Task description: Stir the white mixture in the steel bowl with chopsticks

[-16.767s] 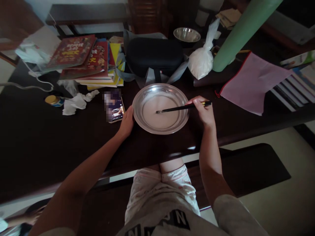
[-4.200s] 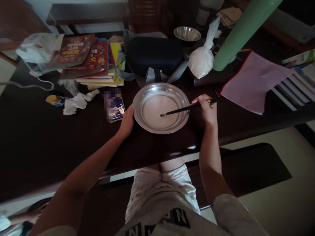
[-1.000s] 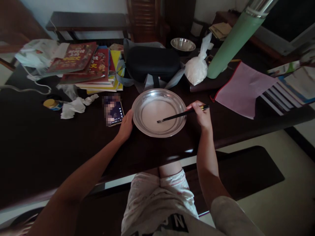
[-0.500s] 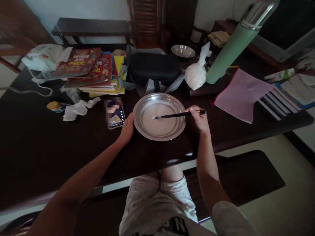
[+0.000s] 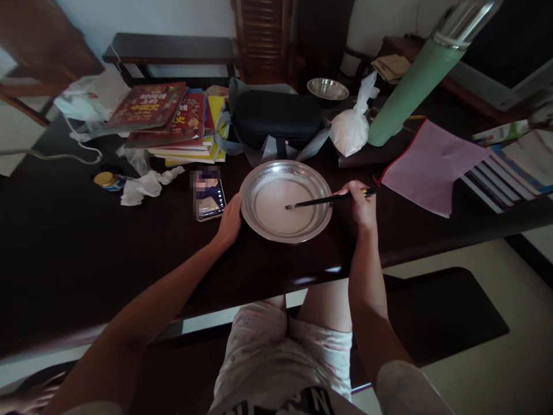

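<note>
A shallow metal basin [image 5: 247, 216] holding milky, whitish liquid [image 5: 276, 203] stands on the dark table in front of me. My left hand [image 5: 230, 222] grips its left rim, fingers against the outer side. In my right hand [image 5: 362, 204], just off the right rim, is a pair of black chopsticks [image 5: 317, 201] with gold-banded ends. They lie close together, slanting across the rim with their tips at the liquid near the basin's middle. Beside my left hand lies a lit phone [image 5: 211, 199], partly blurred out.
Behind the basin sits a black case [image 5: 276, 115]. A knotted bag of white powder [image 5: 349, 135] and a tall green thermos [image 5: 415, 86] stand back right, near a pink mesh pouch [image 5: 432, 167]. Stacked books [image 5: 147, 109], crumpled tissue [image 5: 144, 187] and a small jar [image 5: 108, 181] are left.
My right hand has drawn slightly away to the right, and the chopstick tips have shifted right within the basin. My left hand keeps its hold on the rim. The whole view has shifted a little.
</note>
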The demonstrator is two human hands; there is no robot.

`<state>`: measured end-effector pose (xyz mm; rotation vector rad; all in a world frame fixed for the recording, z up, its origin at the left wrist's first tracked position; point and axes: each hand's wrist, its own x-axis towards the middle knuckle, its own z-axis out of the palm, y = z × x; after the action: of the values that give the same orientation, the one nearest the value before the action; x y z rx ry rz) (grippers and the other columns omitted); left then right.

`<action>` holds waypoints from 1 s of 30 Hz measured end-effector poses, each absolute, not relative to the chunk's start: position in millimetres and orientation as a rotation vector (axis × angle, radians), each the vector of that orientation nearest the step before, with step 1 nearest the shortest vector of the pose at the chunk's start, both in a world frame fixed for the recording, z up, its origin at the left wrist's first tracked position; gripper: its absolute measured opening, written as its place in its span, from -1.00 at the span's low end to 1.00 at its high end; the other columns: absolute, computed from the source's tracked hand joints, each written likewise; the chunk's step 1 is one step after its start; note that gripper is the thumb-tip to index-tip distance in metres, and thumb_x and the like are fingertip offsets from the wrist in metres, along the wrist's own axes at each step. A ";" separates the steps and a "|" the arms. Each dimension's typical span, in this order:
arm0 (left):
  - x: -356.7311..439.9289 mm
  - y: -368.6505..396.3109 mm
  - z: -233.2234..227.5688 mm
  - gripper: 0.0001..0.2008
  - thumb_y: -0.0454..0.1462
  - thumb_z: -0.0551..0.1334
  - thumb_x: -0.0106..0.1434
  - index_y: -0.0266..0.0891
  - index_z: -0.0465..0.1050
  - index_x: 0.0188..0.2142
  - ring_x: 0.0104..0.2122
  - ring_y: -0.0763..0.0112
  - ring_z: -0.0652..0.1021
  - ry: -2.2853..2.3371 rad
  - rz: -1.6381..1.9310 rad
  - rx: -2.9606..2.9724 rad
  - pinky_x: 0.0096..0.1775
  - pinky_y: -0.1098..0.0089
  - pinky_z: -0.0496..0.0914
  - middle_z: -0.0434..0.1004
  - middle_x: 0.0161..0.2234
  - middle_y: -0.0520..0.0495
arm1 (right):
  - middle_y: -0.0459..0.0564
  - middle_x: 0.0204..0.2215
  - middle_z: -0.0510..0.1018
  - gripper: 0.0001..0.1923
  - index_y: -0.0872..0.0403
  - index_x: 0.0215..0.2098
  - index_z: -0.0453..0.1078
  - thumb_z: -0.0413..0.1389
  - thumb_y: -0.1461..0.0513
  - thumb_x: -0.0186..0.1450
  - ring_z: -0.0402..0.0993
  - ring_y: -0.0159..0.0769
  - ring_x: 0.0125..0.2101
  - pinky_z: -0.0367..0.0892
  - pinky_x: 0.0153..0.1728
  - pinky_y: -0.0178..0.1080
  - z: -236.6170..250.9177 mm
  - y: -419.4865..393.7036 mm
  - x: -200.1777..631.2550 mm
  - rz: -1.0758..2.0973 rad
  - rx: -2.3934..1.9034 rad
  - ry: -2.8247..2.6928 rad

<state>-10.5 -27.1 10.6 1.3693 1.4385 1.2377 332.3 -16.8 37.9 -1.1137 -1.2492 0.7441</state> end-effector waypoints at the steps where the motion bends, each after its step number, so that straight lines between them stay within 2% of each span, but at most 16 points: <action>1: -10.2 -27.2 10.6 -0.51 0.01 0.04 0.56 -0.23 0.65 -0.03 0.14 0.06 0.62 1.437 1.241 1.378 0.31 0.11 0.44 0.75 0.02 -0.16 | -0.15 -0.58 0.63 -0.43 -0.06 -0.54 0.56 0.32 -0.32 0.26 0.66 -0.22 -0.46 0.56 -0.21 -0.12 37.3 -16.5 333.0 0.767 -1.118 -1.256; 7: -7.4 -24.6 3.9 -0.55 0.03 0.05 0.55 -0.18 0.61 -0.15 0.03 0.13 0.62 1.406 1.304 1.358 0.23 0.14 0.48 0.72 -0.08 -0.13 | -0.12 -0.54 0.67 -0.45 -0.07 -0.51 0.56 0.32 -0.31 0.26 0.71 -0.16 -0.38 0.60 -0.14 -0.08 33.0 -12.6 334.8 0.783 -1.120 -1.301; 13: -3.9 -24.5 -1.2 -0.51 0.11 0.06 0.53 -0.16 0.56 -0.22 -0.05 0.15 0.59 1.410 1.357 1.324 0.13 0.18 0.51 0.68 -0.15 -0.14 | -0.15 -0.56 0.63 -0.47 -0.06 -0.50 0.51 0.31 -0.26 0.31 0.69 -0.20 -0.44 0.58 -0.18 -0.11 24.8 -5.6 341.1 0.747 -1.099 -1.210; 21: -2.3 -24.5 -0.7 -0.56 0.13 0.12 0.47 -0.11 0.51 -0.28 0.00 0.11 0.60 1.380 1.367 1.234 0.23 0.11 0.47 0.69 -0.16 -0.10 | -0.17 -0.62 0.58 -0.42 -0.06 -0.54 0.47 0.30 -0.31 0.27 0.63 -0.23 -0.50 0.55 -0.23 -0.13 25.8 -7.8 333.9 0.745 -1.113 -1.196; 24: -3.3 -23.0 -3.2 -0.57 0.15 0.14 0.42 -0.10 0.47 -0.30 0.01 0.09 0.61 1.350 1.367 1.176 0.27 0.08 0.45 0.68 -0.20 -0.10 | -0.12 -0.55 0.65 -0.44 -0.07 -0.53 0.54 0.31 -0.31 0.26 0.67 -0.19 -0.42 0.56 -0.20 -0.11 29.3 -10.1 326.5 0.819 -1.126 -1.327; 27: -4.5 -23.2 -4.3 -0.56 0.17 0.15 0.40 -0.09 0.45 -0.33 0.04 0.08 0.62 1.325 1.356 1.153 0.28 0.07 0.45 0.67 -0.22 -0.10 | -0.08 -0.47 0.71 -0.43 -0.06 -0.49 0.57 0.30 -0.33 0.25 0.70 -0.16 -0.34 0.57 -0.11 -0.07 31.4 -8.2 325.1 0.738 -1.144 -1.351; 30: -5.3 -24.8 -3.4 -0.55 0.17 0.14 0.43 -0.10 0.46 -0.33 0.04 0.08 0.62 1.352 1.328 1.167 0.25 0.08 0.47 0.69 -0.21 -0.10 | -0.14 -0.59 0.59 -0.40 -0.06 -0.52 0.51 0.26 -0.35 0.28 0.61 -0.22 -0.49 0.56 -0.22 -0.10 33.2 -5.8 327.1 0.656 -1.142 -1.200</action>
<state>-5.3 -24.8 -3.4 1.1666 1.3517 1.3277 327.1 -5.8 33.2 -1.1425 -1.2004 0.6558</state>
